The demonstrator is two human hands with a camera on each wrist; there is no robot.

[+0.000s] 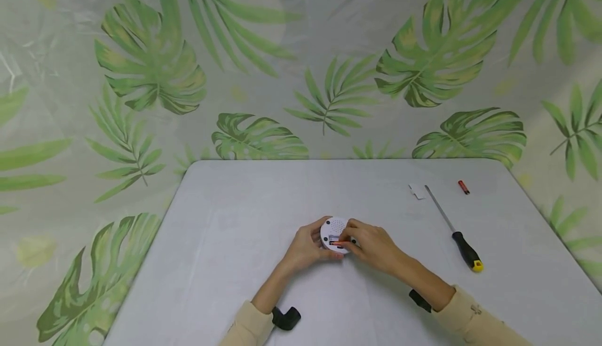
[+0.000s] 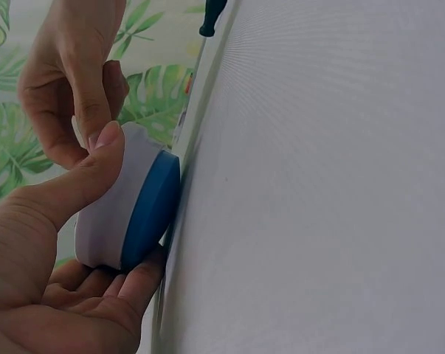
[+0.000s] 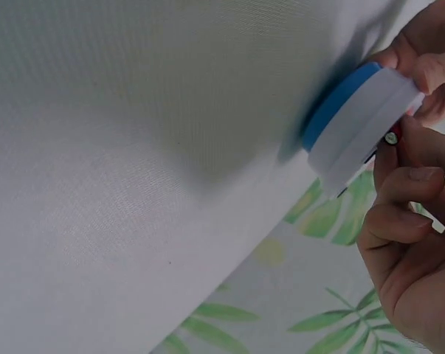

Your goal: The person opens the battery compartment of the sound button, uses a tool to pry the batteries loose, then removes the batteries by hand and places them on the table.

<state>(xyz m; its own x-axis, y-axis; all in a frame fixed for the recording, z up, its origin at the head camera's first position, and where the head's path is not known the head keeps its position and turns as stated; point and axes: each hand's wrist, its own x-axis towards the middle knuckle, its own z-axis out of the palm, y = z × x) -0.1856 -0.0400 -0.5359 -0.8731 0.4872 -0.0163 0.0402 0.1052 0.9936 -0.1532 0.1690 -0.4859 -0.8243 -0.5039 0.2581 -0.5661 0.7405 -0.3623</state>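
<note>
A round white device (image 1: 333, 227) with a blue side (image 2: 154, 206) is tilted up over the table, its perforated face with small dark feet and a battery compartment turned toward me. My left hand (image 1: 303, 249) grips it by the rim, thumb on the near edge and fingers behind. Between thumb and fingertips my right hand (image 1: 373, 244) pinches a red and black battery (image 1: 336, 243) at the compartment. One metal end of that battery (image 3: 391, 138) shows in the right wrist view. In the left wrist view, the right hand (image 2: 71, 88) hides the battery.
To the right lies a screwdriver (image 1: 465, 249) with a black and yellow handle. Another red and black battery (image 1: 463, 187) and a small white piece (image 1: 416, 191) lie near its tip. A leaf-patterned sheet (image 1: 329, 74) hangs behind the white table (image 1: 226, 194).
</note>
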